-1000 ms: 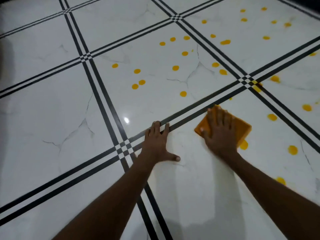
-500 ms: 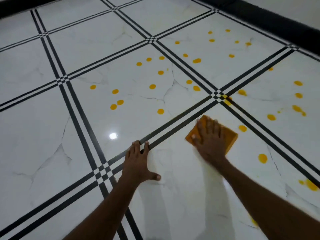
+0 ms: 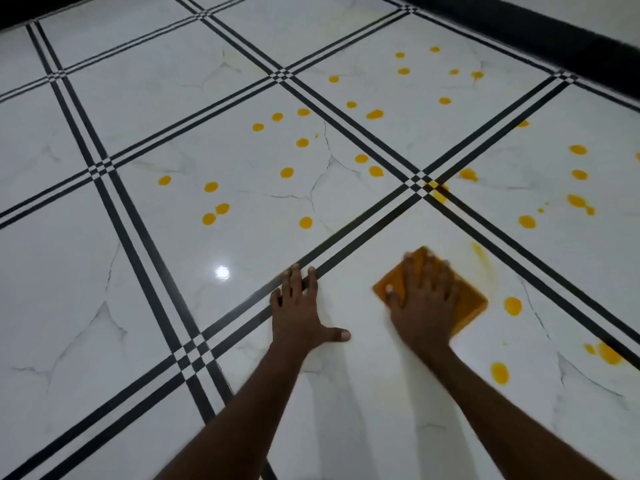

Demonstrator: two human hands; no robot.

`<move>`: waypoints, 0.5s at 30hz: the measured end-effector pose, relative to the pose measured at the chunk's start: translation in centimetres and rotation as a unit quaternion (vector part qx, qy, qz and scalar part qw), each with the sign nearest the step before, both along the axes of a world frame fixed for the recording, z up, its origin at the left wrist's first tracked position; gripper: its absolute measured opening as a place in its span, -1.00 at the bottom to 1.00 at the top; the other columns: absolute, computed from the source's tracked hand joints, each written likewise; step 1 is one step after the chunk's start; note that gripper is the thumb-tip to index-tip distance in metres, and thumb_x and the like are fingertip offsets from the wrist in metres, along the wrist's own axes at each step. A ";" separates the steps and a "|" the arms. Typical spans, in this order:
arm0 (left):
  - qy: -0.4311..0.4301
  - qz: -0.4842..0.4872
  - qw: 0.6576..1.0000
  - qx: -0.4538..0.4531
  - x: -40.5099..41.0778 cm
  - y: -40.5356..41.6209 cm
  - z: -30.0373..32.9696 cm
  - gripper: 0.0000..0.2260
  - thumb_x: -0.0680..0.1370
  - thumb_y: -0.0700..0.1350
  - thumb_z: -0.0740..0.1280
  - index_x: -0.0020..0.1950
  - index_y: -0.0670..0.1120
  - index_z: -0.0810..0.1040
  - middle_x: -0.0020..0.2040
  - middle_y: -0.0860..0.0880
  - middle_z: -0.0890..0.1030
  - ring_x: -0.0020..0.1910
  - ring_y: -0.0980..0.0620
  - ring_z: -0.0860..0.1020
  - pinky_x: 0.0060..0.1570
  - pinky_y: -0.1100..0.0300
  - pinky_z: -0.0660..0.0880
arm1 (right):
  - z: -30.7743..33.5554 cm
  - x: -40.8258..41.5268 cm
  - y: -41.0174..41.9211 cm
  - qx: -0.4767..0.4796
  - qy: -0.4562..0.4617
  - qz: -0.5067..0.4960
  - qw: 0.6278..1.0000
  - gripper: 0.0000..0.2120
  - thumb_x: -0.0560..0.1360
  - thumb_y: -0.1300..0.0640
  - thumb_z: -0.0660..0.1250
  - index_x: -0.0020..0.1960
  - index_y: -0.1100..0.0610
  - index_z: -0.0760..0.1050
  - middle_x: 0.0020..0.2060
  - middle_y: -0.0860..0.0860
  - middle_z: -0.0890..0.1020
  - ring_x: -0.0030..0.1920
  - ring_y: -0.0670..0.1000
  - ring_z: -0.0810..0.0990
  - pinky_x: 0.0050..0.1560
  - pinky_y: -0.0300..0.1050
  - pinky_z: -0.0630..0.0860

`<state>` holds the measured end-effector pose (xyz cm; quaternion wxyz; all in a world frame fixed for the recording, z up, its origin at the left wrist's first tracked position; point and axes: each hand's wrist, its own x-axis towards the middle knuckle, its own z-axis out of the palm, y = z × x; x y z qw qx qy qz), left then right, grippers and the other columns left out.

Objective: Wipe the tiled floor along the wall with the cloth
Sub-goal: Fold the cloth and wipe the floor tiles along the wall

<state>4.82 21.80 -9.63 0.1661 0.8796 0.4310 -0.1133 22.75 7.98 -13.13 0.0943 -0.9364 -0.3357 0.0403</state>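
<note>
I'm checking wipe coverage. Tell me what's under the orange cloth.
The orange cloth lies flat on the white tile, pressed by the right hand. Any yellow spot beneath it is covered and cannot be seen.

An orange cloth [image 3: 471, 303], folded square, is pressed flat on the white tiled floor [image 3: 346, 393] under the right hand [image 3: 424, 306]; its corners are seen past the spread fingers; yellow spots [image 3: 512, 305] lie just beside it.

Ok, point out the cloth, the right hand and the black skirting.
cloth [image 3: 469, 299], head view, bare right corner.
right hand [image 3: 424, 299], head view, back of hand.
black skirting [image 3: 540, 32], head view, mid-band.
</note>
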 end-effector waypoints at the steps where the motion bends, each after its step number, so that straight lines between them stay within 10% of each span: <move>1: 0.000 -0.002 1.000 -0.001 -0.1 0.2 0.1 0.30 0.19 0.56 0.37 0.62 0.02 -0.31 0.62 -0.12 -0.29 0.60 -0.11 -0.29 0.56 -0.16 -0.11 | 0.0 -1.2 1.0 -0.006 0.003 0.071 0.997 -0.27 0.58 -0.29 -0.01 0.68 -0.05 -0.04 0.66 0.15 0.05 0.64 0.31 -0.01 0.59 0.32 -0.08; 5: 0.007 -0.014 1.000 0.003 -0.3 0.3 -0.5 0.30 0.17 0.59 0.34 0.63 0.02 -0.29 0.63 -0.12 -0.26 0.61 -0.10 -0.26 0.56 -0.15 -0.09 | -0.2 6.0 5.2 -0.037 0.002 0.209 0.977 -0.27 0.59 -0.35 -0.08 0.68 -0.08 -0.04 0.66 0.11 0.06 0.64 0.26 0.05 0.58 0.29 -0.02; 10: 0.016 -0.016 1.000 0.008 0.0 0.1 -0.7 0.31 0.17 0.58 0.34 0.63 -0.01 -0.28 0.63 -0.15 -0.25 0.61 -0.12 -0.25 0.56 -0.16 -0.07 | -0.3 6.2 -2.5 0.045 -0.011 -0.221 0.974 -0.28 0.59 -0.26 0.02 0.64 0.10 0.16 0.60 0.24 0.22 0.57 0.38 0.16 0.52 0.41 0.09; 15: 0.022 -0.025 0.999 -0.025 1.0 -1.0 0.4 0.30 0.22 0.57 0.33 0.62 -0.04 -0.32 0.61 -0.19 -0.32 0.59 -0.17 -0.31 0.56 -0.17 -0.15 | -0.4 1.2 -0.8 0.001 -0.014 0.093 0.996 -0.28 0.59 -0.29 0.02 0.67 -0.05 0.00 0.66 0.13 0.07 0.63 0.31 0.04 0.58 0.33 -0.06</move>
